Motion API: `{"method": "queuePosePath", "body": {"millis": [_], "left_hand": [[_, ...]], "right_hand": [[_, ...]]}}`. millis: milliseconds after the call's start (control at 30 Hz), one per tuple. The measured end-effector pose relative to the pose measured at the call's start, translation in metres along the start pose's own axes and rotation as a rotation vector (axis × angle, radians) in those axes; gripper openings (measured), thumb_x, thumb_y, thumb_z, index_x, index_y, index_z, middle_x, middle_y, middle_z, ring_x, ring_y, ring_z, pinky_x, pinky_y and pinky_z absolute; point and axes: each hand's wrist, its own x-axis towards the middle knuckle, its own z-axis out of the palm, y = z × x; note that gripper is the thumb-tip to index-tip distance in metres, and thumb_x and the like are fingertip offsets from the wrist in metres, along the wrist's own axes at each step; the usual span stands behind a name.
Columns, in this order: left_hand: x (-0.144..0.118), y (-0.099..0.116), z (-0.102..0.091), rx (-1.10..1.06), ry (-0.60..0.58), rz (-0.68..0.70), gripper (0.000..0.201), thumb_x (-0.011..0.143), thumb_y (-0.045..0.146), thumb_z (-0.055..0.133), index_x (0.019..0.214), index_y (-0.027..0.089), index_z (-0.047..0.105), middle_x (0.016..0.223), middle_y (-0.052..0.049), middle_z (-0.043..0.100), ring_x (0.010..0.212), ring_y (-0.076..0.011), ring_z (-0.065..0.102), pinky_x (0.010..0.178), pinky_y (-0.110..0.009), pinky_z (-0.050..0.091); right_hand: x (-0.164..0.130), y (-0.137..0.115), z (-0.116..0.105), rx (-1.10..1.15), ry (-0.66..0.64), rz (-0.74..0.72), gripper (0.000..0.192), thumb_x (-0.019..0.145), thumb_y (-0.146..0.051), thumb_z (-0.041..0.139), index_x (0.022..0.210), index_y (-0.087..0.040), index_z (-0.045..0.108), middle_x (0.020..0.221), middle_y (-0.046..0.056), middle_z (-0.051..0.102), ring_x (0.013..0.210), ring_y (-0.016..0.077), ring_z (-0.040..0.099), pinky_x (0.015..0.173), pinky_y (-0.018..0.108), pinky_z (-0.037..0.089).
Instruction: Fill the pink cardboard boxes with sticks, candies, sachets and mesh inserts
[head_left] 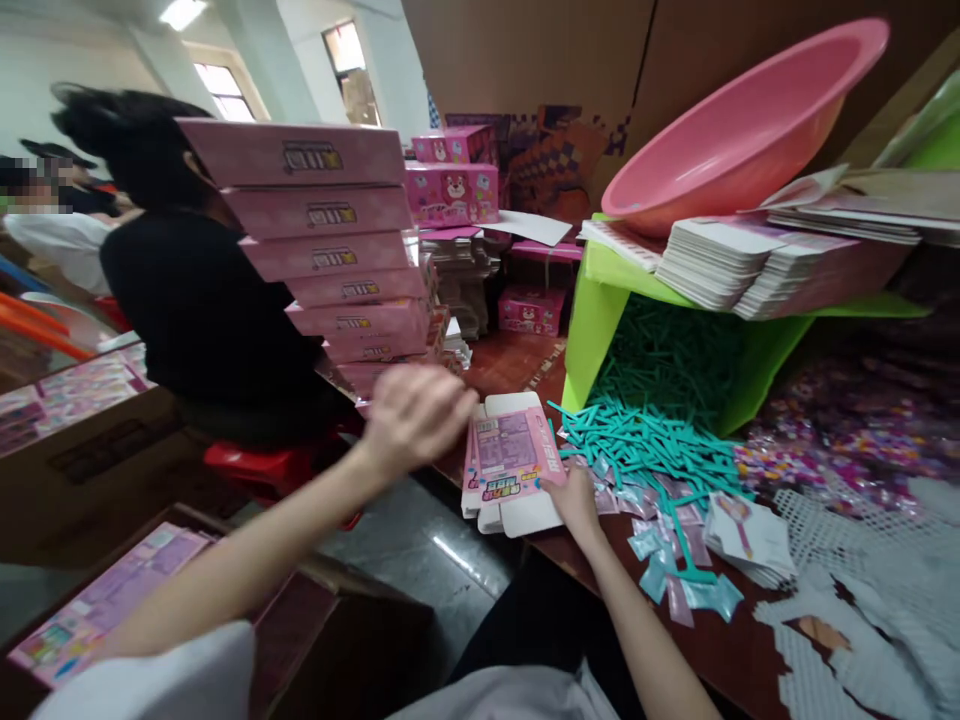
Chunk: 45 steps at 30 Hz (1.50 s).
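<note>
Where the table edge passes the centre of the frame, a flattened pink carton [517, 450] lies print side up on the table [517, 365], its long axis running roughly up and down the frame, with white flaps [512, 403] at both ends. The right hand [581, 500] is the nearer: it contacts the lower right corner, thumb pressed on the printed face; the other fingers appear to grip from the edge, though their tips are hidden. From these fingers, the carton extends left and upward.

The left hand [416, 415] is raised off the carton's upper left side, in front of a tall stack of pink boxes [345, 245]. Its fingers are curled and blurred; I cannot tell whether they hold anything.

Right of the carton, teal sticks [645, 445] spill from a green bin [596, 320]. Small packets [652, 545] lie below them, beside a stack of white cards [750, 540]. A co-worker in black [202, 290] sits at the left of the frame.
</note>
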Motion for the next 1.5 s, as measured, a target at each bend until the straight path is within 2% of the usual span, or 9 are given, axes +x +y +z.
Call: {"method": "queuePosePath", "body": {"millis": [67,167,400,833,967,1067,1200,1333,1500], "left_hand": [[-0.045,0.002,0.056,0.108,-0.319,0.122,0.02,0.076,0.024,0.061,0.095,0.023,0.068,0.107,-0.01,0.064,0.106,-0.0285,0.056,0.094,-0.05,0.038],[-0.092,0.0,0.115,0.169,-0.442,0.042,0.032,0.08,0.031,0.056,0.107,0.014,0.064,0.125,-0.019,0.053,0.118,-0.0337,0.048,0.096,-0.049,0.039],[-0.151,-0.028,0.168,0.118,-0.645,-0.143,0.058,0.084,0.048,0.049,0.134,0.02,0.044,0.147,-0.02,0.027,0.136,-0.0361,0.023,0.107,-0.056,0.022],[-0.166,-0.032,0.176,0.064,-0.564,-0.145,0.056,0.083,0.046,0.053,0.135,0.028,0.042,0.152,-0.012,0.019,0.14,-0.0299,0.018,0.11,-0.055,0.015],[-0.153,-0.027,0.164,-0.136,-0.142,-0.387,0.065,0.077,0.043,0.062,0.136,0.024,0.041,0.154,-0.01,0.007,0.141,-0.0295,0.007,0.113,-0.049,0.013],[-0.131,-0.014,0.151,-0.527,0.178,-0.724,0.08,0.069,0.046,0.069,0.136,0.015,0.039,0.147,-0.017,0.028,0.137,-0.0314,0.024,0.111,-0.046,0.023],[-0.111,0.014,0.139,-1.169,0.12,-1.116,0.062,0.074,0.058,0.058,0.114,0.011,0.06,0.113,-0.014,0.064,0.11,-0.0286,0.058,0.098,-0.041,0.043],[-0.114,0.036,0.148,-1.23,0.237,-1.176,0.056,0.076,0.063,0.052,0.101,0.015,0.067,0.102,-0.007,0.069,0.102,-0.0228,0.061,0.096,-0.034,0.044],[-0.146,0.06,0.181,-1.207,0.023,-1.178,0.041,0.066,0.051,0.07,0.084,0.014,0.067,0.085,-0.004,0.069,0.081,-0.0192,0.064,0.076,-0.029,0.049]], "right_hand": [[0.002,0.002,-0.005,0.039,-0.061,0.014,0.032,0.053,-0.024,0.077,0.083,-0.013,0.07,0.081,0.012,0.072,0.074,0.0275,0.066,0.064,0.032,0.049],[0.002,0.005,-0.01,-0.025,-0.171,0.031,0.028,0.058,-0.025,0.073,0.083,-0.011,0.071,0.079,0.013,0.072,0.071,0.0286,0.067,0.061,0.033,0.048],[-0.015,-0.007,0.002,-0.556,-0.115,-0.055,0.031,0.079,-0.026,0.057,0.102,-0.007,0.065,0.086,0.02,0.069,0.078,0.0298,0.066,0.064,0.034,0.045],[-0.029,-0.028,0.008,-0.481,0.055,-0.076,0.031,0.076,-0.028,0.059,0.097,-0.005,0.058,0.098,0.024,0.063,0.093,0.0337,0.061,0.075,0.037,0.046],[-0.032,-0.032,-0.013,0.102,0.089,-0.01,0.034,0.074,-0.036,0.059,0.099,-0.014,0.057,0.087,0.014,0.069,0.079,0.0284,0.066,0.068,0.036,0.05],[-0.04,-0.031,-0.03,0.426,0.045,0.073,0.048,0.07,-0.045,0.065,0.107,-0.015,0.057,0.095,0.013,0.069,0.081,0.0283,0.067,0.068,0.037,0.053],[-0.063,-0.028,-0.045,0.441,-0.036,0.061,0.054,0.07,-0.047,0.066,0.113,-0.015,0.056,0.104,0.014,0.067,0.091,0.0296,0.065,0.075,0.038,0.054],[-0.1,-0.035,-0.054,0.239,0.11,-0.023,0.056,0.07,-0.046,0.068,0.115,-0.016,0.055,0.105,0.013,0.067,0.095,0.0302,0.063,0.079,0.038,0.053],[-0.123,-0.03,-0.089,0.493,-0.142,0.117,0.045,0.077,-0.041,0.065,0.114,-0.016,0.058,0.106,0.012,0.066,0.096,0.0276,0.063,0.084,0.04,0.052]]}}
